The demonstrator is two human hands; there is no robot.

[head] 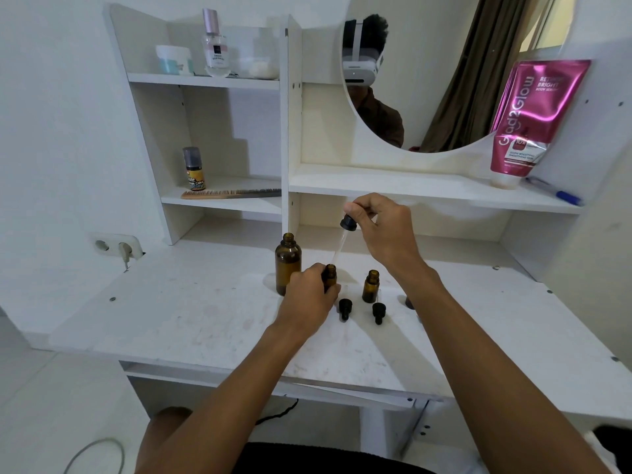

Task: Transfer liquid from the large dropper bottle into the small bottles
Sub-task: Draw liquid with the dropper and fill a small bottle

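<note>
Left hand (309, 295) grips small bottle (330, 273); tube (533, 121) reads "Glad2Glow".

This is a room in a home, at a white dressing table. A round mirror (427, 46) is set into its back panel and reflects a brown curtain (478, 80) beside a window. The shelves (205, 80) above the tabletop (191, 302) hold personal-care items: a perfume bottle (215, 46) with a pink cap, a white cream jar (172, 59), a small orange-labelled bottle (194, 169) and a wooden comb (229, 193). A pink body-serum tube (533, 118) leans by the mirror, with a blue pen (561, 195) near it. A wall socket (116, 247) with a plug in it sits on the plain white wall at the left.
</note>
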